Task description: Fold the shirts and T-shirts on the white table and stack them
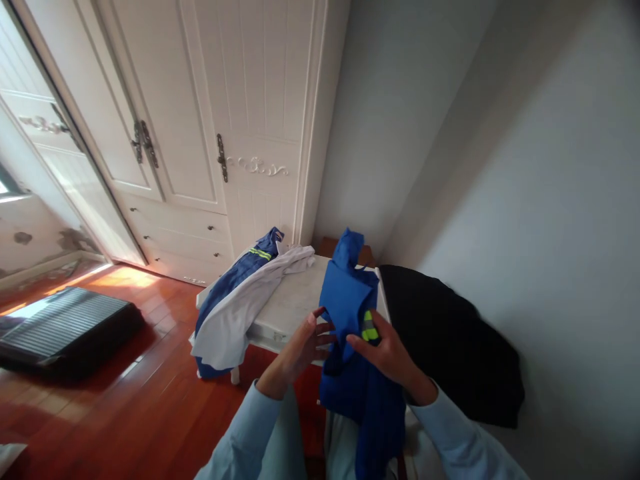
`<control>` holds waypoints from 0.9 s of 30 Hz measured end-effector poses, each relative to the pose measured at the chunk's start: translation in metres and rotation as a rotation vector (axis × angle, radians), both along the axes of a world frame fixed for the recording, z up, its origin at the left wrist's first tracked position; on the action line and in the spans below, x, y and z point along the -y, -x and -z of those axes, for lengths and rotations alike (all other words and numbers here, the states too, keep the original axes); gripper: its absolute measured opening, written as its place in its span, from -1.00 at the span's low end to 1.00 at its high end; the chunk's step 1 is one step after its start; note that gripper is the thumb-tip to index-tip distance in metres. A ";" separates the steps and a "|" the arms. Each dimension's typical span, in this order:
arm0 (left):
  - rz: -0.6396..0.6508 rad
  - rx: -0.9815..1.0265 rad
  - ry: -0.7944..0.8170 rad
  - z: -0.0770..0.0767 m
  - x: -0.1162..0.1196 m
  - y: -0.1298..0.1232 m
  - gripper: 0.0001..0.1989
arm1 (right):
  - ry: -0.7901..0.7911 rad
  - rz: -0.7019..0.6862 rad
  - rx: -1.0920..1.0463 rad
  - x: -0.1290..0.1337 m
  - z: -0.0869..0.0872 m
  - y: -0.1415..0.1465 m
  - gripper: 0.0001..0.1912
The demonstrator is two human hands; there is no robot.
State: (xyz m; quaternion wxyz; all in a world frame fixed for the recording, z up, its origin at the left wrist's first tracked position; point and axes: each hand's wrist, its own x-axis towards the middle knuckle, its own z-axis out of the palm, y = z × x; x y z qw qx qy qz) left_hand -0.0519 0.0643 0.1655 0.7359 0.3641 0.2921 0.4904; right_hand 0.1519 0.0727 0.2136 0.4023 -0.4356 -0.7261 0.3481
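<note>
Blue garment [345, 293], one: upper part over worktop [295, 297], lower part hanging off the near edge; its weight could drag it down. Right hand [395, 357]: grip closed on striped fabric. Left hand [305, 347]: fingers apart, beside it.

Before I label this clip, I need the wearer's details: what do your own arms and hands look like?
The left sleeve and right sleeve are long, pale blue and plain, ending near the wrists. The left hand and right hand are ungloved, with no watch visible.
</note>
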 end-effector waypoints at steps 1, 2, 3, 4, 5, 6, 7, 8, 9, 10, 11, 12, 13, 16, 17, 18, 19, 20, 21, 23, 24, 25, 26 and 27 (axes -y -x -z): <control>-0.002 0.033 0.015 0.000 0.004 -0.008 -0.11 | 0.026 -0.071 0.019 0.004 0.004 0.004 -0.56; -0.035 0.030 0.023 -0.001 0.008 -0.014 -0.19 | 0.053 -0.145 0.029 0.008 0.007 0.007 -0.54; -0.082 0.006 0.032 -0.002 0.011 -0.018 -0.29 | 0.079 -0.212 0.029 0.011 0.010 0.008 -0.52; -0.135 -0.024 0.049 -0.003 0.013 -0.021 -0.37 | 0.103 -0.266 0.020 0.013 0.011 0.008 -0.49; -0.183 -0.047 0.068 -0.005 0.015 -0.023 -0.44 | 0.128 -0.308 0.002 0.014 0.012 0.007 -0.47; -0.223 -0.057 0.087 -0.007 0.017 -0.024 -0.48 | 0.153 -0.338 -0.019 0.015 0.012 0.004 -0.45; -0.253 -0.053 0.102 -0.009 0.019 -0.024 -0.51 | 0.176 -0.365 -0.040 0.015 0.012 0.001 -0.45; -0.278 -0.040 0.110 -0.011 0.020 -0.023 -0.53 | 0.193 -0.389 -0.058 0.015 0.011 -0.003 -0.46; -0.297 -0.025 0.111 -0.013 0.022 -0.023 -0.54 | 0.203 -0.407 -0.075 0.015 0.011 -0.007 -0.48; -0.308 -0.009 0.106 -0.015 0.023 -0.022 -0.55 | 0.210 -0.419 -0.090 0.015 0.011 -0.011 -0.51; -0.311 0.005 0.099 -0.016 0.024 -0.021 -0.56 | 0.213 -0.423 -0.108 0.016 0.011 -0.016 -0.54; -0.310 0.015 0.091 -0.017 0.025 -0.019 -0.57 | 0.217 -0.423 -0.129 0.017 0.012 -0.021 -0.56; -0.310 0.025 0.085 -0.018 0.026 -0.018 -0.58 | 0.223 -0.418 -0.158 0.017 0.013 -0.025 -0.57; -0.332 0.050 0.101 -0.019 0.027 -0.012 -0.60 | 0.239 -0.365 -0.286 0.019 0.018 -0.037 -0.51; -0.344 0.056 0.109 -0.018 0.027 -0.010 -0.62 | 0.228 -0.329 -0.324 0.019 0.020 -0.040 -0.48; -0.351 0.056 0.112 -0.017 0.027 -0.009 -0.65 | 0.206 -0.288 -0.346 0.019 0.022 -0.042 -0.45; -0.352 0.049 0.109 -0.015 0.027 -0.007 -0.68 | 0.179 -0.247 -0.348 0.019 0.023 -0.042 -0.43; -0.348 0.036 0.097 -0.014 0.026 -0.007 -0.70 | 0.154 -0.211 -0.332 0.020 0.023 -0.041 -0.40; -0.338 0.020 0.078 -0.013 0.026 -0.007 -0.71 | 0.137 -0.179 -0.303 0.020 0.022 -0.039 -0.35; -0.322 -0.004 0.027 -0.011 0.025 -0.008 -0.72 | 0.128 -0.134 -0.224 0.022 0.019 -0.033 -0.24; -0.319 -0.009 0.001 -0.011 0.025 -0.009 -0.71 | 0.127 -0.128 -0.184 0.023 0.016 -0.030 -0.18; -0.318 -0.007 -0.020 -0.012 0.024 -0.010 -0.72 | 0.121 -0.135 -0.150 0.025 0.013 -0.026 -0.15; -0.314 -0.001 -0.034 -0.013 0.024 -0.012 -0.73 | 0.106 -0.152 -0.121 0.026 0.009 -0.023 -0.14; -0.309 0.009 -0.041 -0.015 0.024 -0.013 -0.73 | 0.083 -0.175 -0.098 0.027 0.005 -0.020 -0.15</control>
